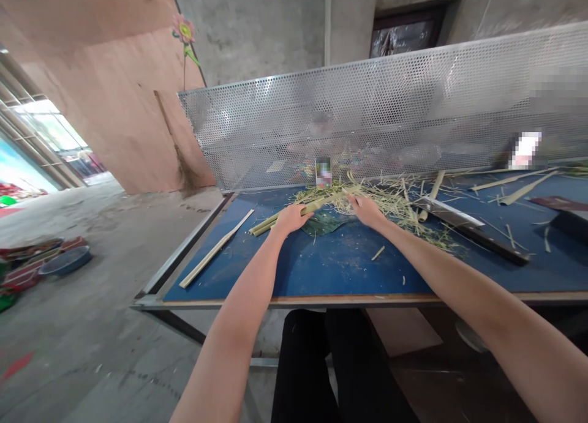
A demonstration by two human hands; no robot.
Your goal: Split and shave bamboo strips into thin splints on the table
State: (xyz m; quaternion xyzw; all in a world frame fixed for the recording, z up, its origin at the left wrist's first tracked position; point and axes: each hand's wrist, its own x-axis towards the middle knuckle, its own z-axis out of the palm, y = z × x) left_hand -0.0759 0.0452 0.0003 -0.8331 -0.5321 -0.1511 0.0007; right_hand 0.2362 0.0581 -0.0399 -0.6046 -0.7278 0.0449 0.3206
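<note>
Over the blue tabletop (331, 270), your left hand (293, 220) grips a pale green stalk (318, 204) beside the shavings (390, 199); pin it firmly. Your right hand (366, 210) works apart, its hold unclear; guide it evenly.

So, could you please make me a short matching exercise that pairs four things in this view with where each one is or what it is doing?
1. left hand
2. dark-handled tool
3. broom
4. round basin

A. on the floor, left of the table
B. lying on the blue tabletop
C. closed around a pale green stalk
D. upright by the pink wall

Pairs: 1-C, 2-B, 3-D, 4-A.
</note>
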